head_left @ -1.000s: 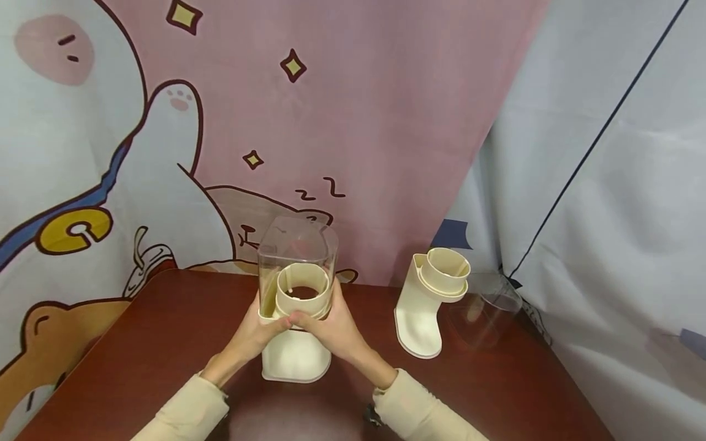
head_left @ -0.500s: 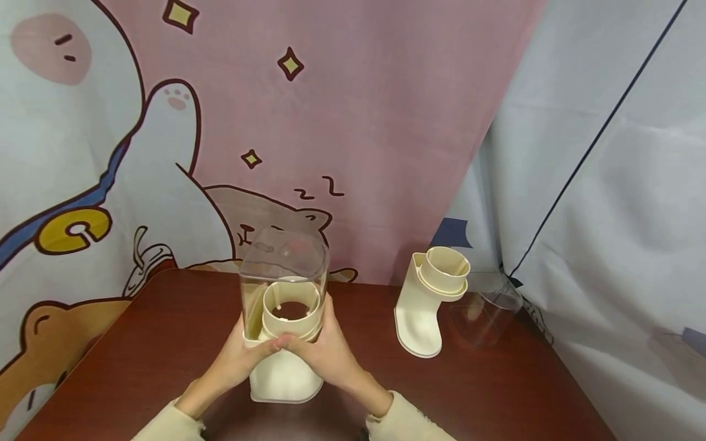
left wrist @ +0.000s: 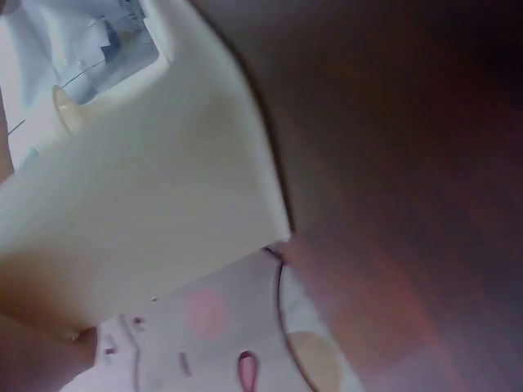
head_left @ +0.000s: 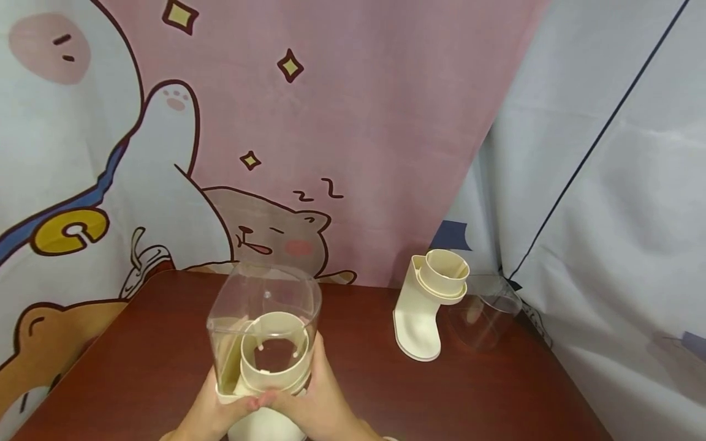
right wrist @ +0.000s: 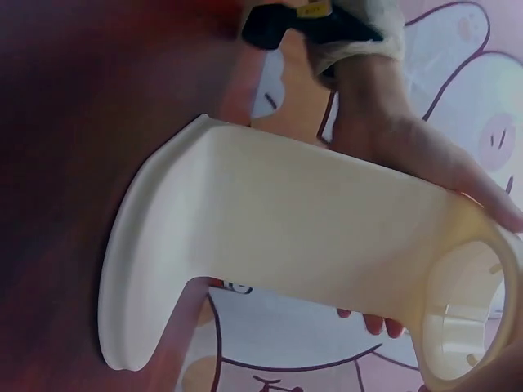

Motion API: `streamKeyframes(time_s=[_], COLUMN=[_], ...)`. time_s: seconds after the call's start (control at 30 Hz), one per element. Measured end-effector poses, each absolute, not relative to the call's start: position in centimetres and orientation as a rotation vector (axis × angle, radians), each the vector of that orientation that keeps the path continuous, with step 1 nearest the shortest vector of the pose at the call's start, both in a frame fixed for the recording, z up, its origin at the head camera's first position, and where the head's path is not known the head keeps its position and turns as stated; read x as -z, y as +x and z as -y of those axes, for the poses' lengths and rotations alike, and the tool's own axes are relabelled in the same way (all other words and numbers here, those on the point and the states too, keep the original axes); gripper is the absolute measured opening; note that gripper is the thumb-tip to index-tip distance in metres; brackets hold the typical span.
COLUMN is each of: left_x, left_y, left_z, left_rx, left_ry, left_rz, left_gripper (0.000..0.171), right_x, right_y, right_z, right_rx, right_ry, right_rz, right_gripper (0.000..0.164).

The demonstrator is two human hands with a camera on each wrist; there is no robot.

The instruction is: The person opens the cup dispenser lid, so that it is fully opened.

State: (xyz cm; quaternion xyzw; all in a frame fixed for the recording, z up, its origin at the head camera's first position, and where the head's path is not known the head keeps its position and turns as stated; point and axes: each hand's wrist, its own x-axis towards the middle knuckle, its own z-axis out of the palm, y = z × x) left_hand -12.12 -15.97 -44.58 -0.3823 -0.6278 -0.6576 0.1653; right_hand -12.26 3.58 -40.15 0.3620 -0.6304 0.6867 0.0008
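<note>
Both hands hold a cream plastic stand (head_left: 267, 425) with a round collar, low at the front in the head view. My left hand (head_left: 206, 407) grips its left side and my right hand (head_left: 322, 398) its right, thumbs meeting in front below the collar. A clear plastic container (head_left: 265, 294) sits around and above the collar. In the right wrist view, the stand (right wrist: 302, 220) shows its open ring and flared foot, with the left hand (right wrist: 400, 139) along its far side. Whether the foot touches the table cannot be told. The left wrist view is blurred.
A matching cream stand (head_left: 410, 306) stands upright at the table's right, beside another clear container (head_left: 488, 312). The dark red-brown table (head_left: 358, 373) reaches back to a printed cloth curtain (head_left: 375, 122). A white cloth (head_left: 607, 214) hangs along the right side.
Both hands have brought the cream stand and its clear container toward the person and slightly left. Their hold has stayed the same. The other stand and container have not moved.
</note>
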Motion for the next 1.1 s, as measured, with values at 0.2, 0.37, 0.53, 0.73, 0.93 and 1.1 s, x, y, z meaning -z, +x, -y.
streamKeyframes(time_s=[0.2,0.37,0.53,0.73,0.93,1.1], left_x=[45.3,45.7,46.1,45.7,45.4,45.8], left_y=[-11.6,-11.9,-12.3,-12.9,-13.1,-12.9], left_z=[16.8,16.7,16.5,16.4,16.1,15.7], left_rx=[1.74,1.686,1.697,1.576,1.59,1.65], left_ry=[-1.147,-1.126,-1.145,-1.133,-1.145,-1.139], left_rz=[1.873,1.896,1.823,1.846,1.763,1.777], left_gripper=[0.114,0.113,0.113,0.114,0.111,0.117], right_x=[40.4,39.6,37.1,36.0,35.9,35.2], right_y=[-11.3,-12.0,-14.3,-15.3,-15.5,-15.1], right_z=[-3.6,-4.4,-4.3,-3.7,-3.1,-3.0], right_rx=[-2.217,-2.153,-1.923,-1.879,-1.827,-1.81], right_ry=[1.131,1.164,1.358,1.504,1.538,1.423], right_rz=[1.961,2.041,1.964,1.718,1.638,1.645], right_gripper=[0.095,0.092,0.098,0.11,0.121,0.115])
